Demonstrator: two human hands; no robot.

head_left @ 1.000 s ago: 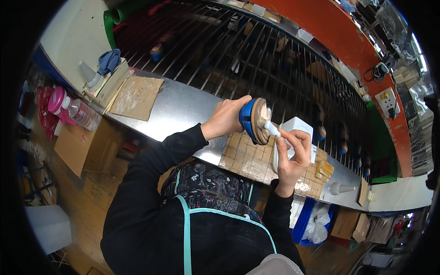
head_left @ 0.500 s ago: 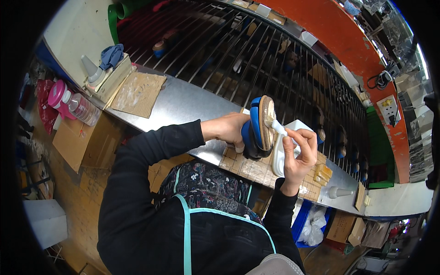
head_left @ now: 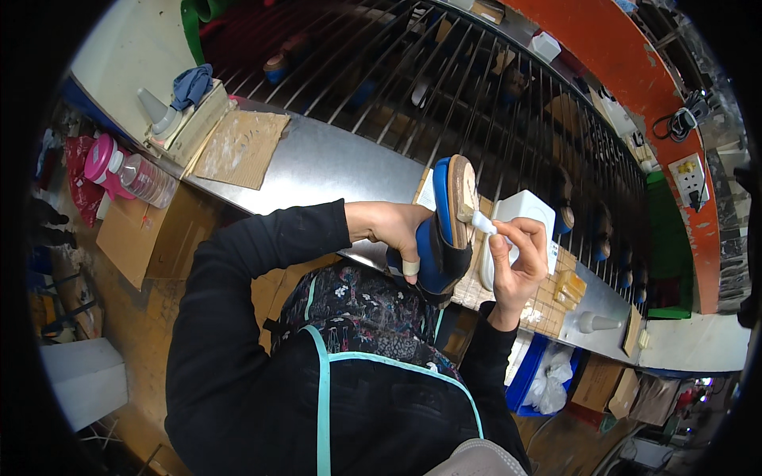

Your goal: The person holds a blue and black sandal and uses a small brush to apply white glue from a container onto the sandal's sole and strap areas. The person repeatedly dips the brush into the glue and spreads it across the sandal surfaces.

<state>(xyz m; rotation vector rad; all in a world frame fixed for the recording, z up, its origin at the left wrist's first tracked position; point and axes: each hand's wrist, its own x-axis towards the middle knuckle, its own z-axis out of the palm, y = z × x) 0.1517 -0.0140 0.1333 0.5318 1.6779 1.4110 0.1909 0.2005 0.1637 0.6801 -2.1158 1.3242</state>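
My left hand (head_left: 397,228) is wrapped round a blue and black shoe (head_left: 439,258), holding it up on end above the bench edge. Its pale sole (head_left: 466,186) with a tan rim faces right. A light wrap circles one finger of that hand. Between thumb and fingertips, my right hand (head_left: 521,262) pinches a small brush with a white handle (head_left: 482,223). The brush tip rests against the sole. Behind the right hand stands a white plastic container (head_left: 530,208), partly hidden by that hand.
Beyond the metal bench (head_left: 317,163) runs a rack of bars (head_left: 381,111) with shoes below. A cardboard piece (head_left: 240,148), a grey cone (head_left: 155,109) and a blue cloth (head_left: 192,86) lie left. Right are a yellowish block (head_left: 569,289) and another cone (head_left: 597,322).
The shoe has turned slightly in my left hand, showing more of its blue and black side. My right hand keeps the brush at the sole. The whole view has shifted a little.
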